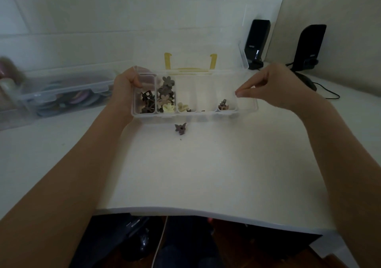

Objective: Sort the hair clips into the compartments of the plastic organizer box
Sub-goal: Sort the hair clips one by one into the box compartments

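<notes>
We risk tipping the organizer box (185,94) at frame centre, spilling sorted clips, since our left hand (123,86) grips only its left end. Our right hand (274,86) hovers over the right compartments, fingers (239,93) pinched together, seemingly empty. One hair clip (180,128) lies on the worktop (206,164) just below the box.

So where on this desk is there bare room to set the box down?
The widest bare patch lies between the forearms, from the loose clip to the desk's near edge. It is crowded at the back: organizer box, a second plastic case far left, speakers and cables far right.
</notes>
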`<state>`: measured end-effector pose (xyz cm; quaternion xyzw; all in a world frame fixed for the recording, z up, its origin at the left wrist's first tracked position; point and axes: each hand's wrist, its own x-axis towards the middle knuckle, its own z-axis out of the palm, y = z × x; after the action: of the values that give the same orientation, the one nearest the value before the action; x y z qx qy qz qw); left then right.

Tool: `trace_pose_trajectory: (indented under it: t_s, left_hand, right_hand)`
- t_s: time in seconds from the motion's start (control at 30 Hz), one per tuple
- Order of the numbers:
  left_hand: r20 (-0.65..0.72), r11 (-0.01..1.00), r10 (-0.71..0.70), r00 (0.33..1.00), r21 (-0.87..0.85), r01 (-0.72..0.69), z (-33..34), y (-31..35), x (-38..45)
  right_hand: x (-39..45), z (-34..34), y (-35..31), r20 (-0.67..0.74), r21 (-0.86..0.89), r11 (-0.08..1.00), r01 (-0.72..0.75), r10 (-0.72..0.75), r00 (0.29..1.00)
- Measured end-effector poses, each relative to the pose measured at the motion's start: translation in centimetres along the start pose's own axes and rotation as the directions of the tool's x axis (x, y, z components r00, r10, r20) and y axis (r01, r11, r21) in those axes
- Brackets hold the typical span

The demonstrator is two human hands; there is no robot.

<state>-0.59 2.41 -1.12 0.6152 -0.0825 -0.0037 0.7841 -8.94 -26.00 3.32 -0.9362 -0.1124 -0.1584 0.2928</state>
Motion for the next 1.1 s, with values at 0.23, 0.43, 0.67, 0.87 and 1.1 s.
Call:
trace_pose_trajectory:
  t_s: [0.23, 0.43, 0.67, 0.87, 1.1]
  left_hand:
    - [-0.027, 1.0, -0.018, 0.999, -0.015, 0.018, 0.3, 0.0, -0.1]
    - [-0.041, 1.0, 0.002, 0.999, -0.03, -0.003, 0.8, 0.0, -0.2]
    - [-0.018, 1.0, -0.021, 1.0, -0.007, 0.021, 0.3, -0.1, 0.1]
    - [-0.029, 1.0, -0.005, 1.0, 0.015, 0.005, 0.2, -0.2, -0.1]
    - [0.011, 0.998, 0.037, 0.999, -0.05, -0.036, 0.2, 0.0, 0.3]
  right_hand:
    - [-0.7, 1.7, -4.9, -0.059, 0.271, 0.932, 0.242, -0.235, 0.97]
    - [-1.5, 7.4, -7.2, 0.243, -0.299, 0.793, 0.53, -0.474, 0.846]
    - [-1.7, 7.7, -7.3, 0.342, -0.603, 0.588, 0.54, -0.42, 0.84]
    - [-1.4, 8.4, -7.0, 0.225, -0.475, 0.754, 0.453, -0.393, 0.891]
    - [-0.6, 7.6, -6.2, -0.401, -0.202, 0.911, 0.361, -0.413, 0.818]
